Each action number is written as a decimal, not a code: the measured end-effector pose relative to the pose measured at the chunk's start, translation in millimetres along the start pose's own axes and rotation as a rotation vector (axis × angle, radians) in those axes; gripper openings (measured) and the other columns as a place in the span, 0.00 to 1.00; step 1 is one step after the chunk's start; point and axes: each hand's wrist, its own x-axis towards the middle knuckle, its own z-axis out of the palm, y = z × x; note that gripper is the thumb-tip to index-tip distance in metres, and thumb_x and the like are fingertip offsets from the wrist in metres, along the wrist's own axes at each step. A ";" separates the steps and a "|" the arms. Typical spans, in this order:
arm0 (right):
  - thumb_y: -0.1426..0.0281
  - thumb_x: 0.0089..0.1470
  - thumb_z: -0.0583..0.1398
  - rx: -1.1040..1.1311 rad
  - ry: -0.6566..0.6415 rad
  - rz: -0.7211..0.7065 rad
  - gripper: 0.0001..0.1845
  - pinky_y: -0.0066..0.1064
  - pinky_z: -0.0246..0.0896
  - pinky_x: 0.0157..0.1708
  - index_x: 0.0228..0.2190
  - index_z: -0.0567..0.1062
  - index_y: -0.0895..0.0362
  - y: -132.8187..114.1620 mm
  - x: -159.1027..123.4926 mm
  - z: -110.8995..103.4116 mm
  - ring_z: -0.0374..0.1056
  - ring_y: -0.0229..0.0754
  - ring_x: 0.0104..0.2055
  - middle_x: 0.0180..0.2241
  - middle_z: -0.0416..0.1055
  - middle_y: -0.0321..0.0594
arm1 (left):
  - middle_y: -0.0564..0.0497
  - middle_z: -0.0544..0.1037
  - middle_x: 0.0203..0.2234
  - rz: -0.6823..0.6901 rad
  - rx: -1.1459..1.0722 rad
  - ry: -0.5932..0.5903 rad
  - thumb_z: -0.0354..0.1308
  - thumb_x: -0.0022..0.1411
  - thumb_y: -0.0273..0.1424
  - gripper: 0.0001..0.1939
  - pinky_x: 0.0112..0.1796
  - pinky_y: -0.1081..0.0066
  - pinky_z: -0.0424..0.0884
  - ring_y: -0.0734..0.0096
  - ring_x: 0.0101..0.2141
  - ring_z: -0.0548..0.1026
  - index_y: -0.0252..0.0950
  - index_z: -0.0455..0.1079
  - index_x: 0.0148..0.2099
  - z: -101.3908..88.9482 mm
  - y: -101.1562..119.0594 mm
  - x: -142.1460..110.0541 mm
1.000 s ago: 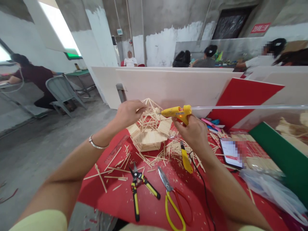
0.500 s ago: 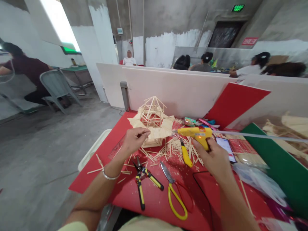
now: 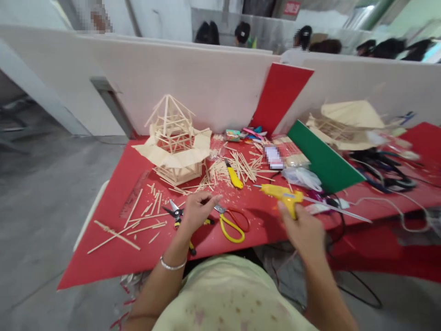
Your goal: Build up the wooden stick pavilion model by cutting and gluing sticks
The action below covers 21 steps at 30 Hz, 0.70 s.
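Observation:
In my right hand [image 3: 305, 230] is a yellow hot glue gun [image 3: 282, 193], a long clear glue stick jutting from its back and its nozzle pointing left. My left hand [image 3: 198, 211], with a bracelet at the wrist, hovers over the tools with fingers drawn together; whatever they hold, if anything, I cannot make out. Beneath it lie black-and-yellow wire strippers [image 3: 177, 213], partly covered, and scissors [image 3: 232, 230] with one yellow and one red handle. Farther back stands a pavilion-like model [image 3: 172, 158] of thin wooden sticks, apart from both hands.
Loose wooden sticks [image 3: 237, 165] and a yellow utility knife [image 3: 234, 177] lie on the red tabletop [image 3: 113, 257]. A phone [image 3: 274, 157], a plastic bag [image 3: 301, 178] and a leaning green board [image 3: 325, 161] stand right. A white partition [image 3: 206, 87] runs along the back.
My left hand has come away from the stick model, back toward the tools. The glue gun has drawn back from the model too. The view has tilted down and turned right.

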 end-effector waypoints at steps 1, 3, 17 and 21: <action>0.46 0.60 0.51 -0.035 -0.079 0.024 0.26 0.31 0.47 0.25 0.29 0.74 0.53 -2.1 -0.3 12.5 0.66 0.46 0.23 0.19 0.70 0.42 | 0.56 0.58 0.16 0.005 -0.004 -0.029 0.60 0.61 0.46 0.25 0.24 0.71 0.55 0.76 0.21 0.57 0.36 0.62 0.20 4.0 -2.9 -2.7; 0.48 0.63 0.48 -0.096 -0.201 0.065 0.27 0.31 0.48 0.26 0.33 0.75 0.55 -1.3 -1.2 39.7 0.70 0.48 0.26 0.23 0.74 0.47 | 0.55 0.62 0.18 0.009 -0.007 -0.071 0.60 0.62 0.46 0.22 0.25 0.71 0.57 0.74 0.22 0.59 0.37 0.65 0.22 9.4 -10.0 -7.6; 0.48 0.62 0.48 -0.143 -0.277 0.001 0.31 0.34 0.61 0.30 0.39 0.80 0.57 28.8 14.7 87.4 0.75 0.51 0.32 0.31 0.78 0.52 | 0.51 0.79 0.27 0.037 0.064 0.123 0.60 0.63 0.35 0.10 0.32 0.72 0.69 0.70 0.29 0.74 0.37 0.78 0.32 0.4 -6.7 -8.4; 0.49 0.62 0.49 0.032 -0.221 -0.140 0.28 0.35 0.65 0.32 0.44 0.80 0.54 -5.5 30.5 59.0 0.76 0.50 0.37 0.37 0.80 0.50 | 0.50 0.78 0.29 0.109 0.136 0.498 0.60 0.64 0.34 0.09 0.32 0.73 0.70 0.71 0.30 0.74 0.38 0.78 0.33 -25.9 8.5 3.6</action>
